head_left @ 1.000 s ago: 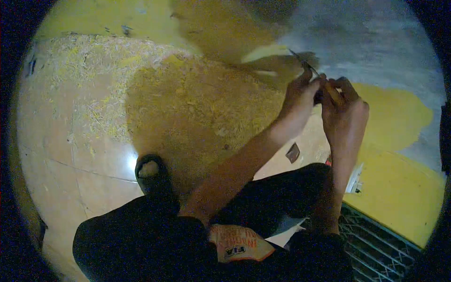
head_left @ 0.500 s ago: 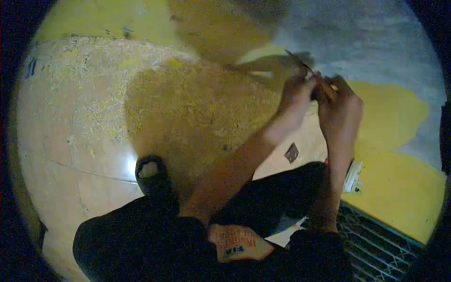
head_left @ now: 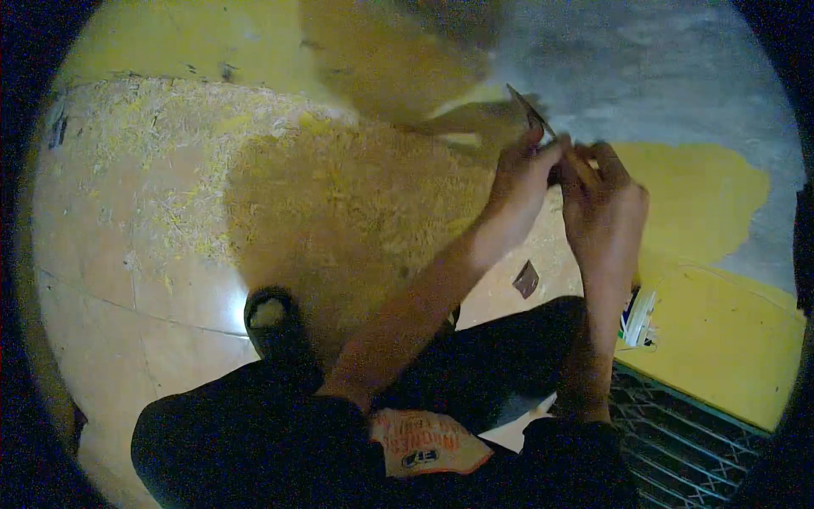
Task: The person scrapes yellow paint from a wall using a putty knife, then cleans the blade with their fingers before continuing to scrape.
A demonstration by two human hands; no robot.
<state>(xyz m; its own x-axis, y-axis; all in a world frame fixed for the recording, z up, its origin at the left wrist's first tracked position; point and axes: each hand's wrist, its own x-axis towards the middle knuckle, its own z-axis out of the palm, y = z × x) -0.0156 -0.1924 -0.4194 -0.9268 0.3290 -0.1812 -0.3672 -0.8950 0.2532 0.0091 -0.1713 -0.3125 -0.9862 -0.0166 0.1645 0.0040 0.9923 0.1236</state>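
In front of the wall, my right hand (head_left: 604, 191) is closed around the brown handle of a scraper-like tool (head_left: 532, 112), whose thin dark blade points up and to the left. My left hand (head_left: 523, 174) is closed at the base of that blade, its fingers close against the right hand. Yellow paint (head_left: 704, 199) partly covers the grey wall (head_left: 661, 76) behind. Below the hands a small dark brown diamond-shaped piece (head_left: 526, 279) lies on the floor.
Yellow shavings (head_left: 195, 204) litter the tiled floor (head_left: 102, 263) at left. A white container (head_left: 640, 319) stands beside my right forearm, near a yellow ledge (head_left: 721, 339) and a dark metal grille (head_left: 687, 441). A printed sack (head_left: 432, 443) shows between my legs.
Both hands have shifted slightly left, still together on the tool. More of the blade's flat side shows now. The white container is less covered by my right forearm.
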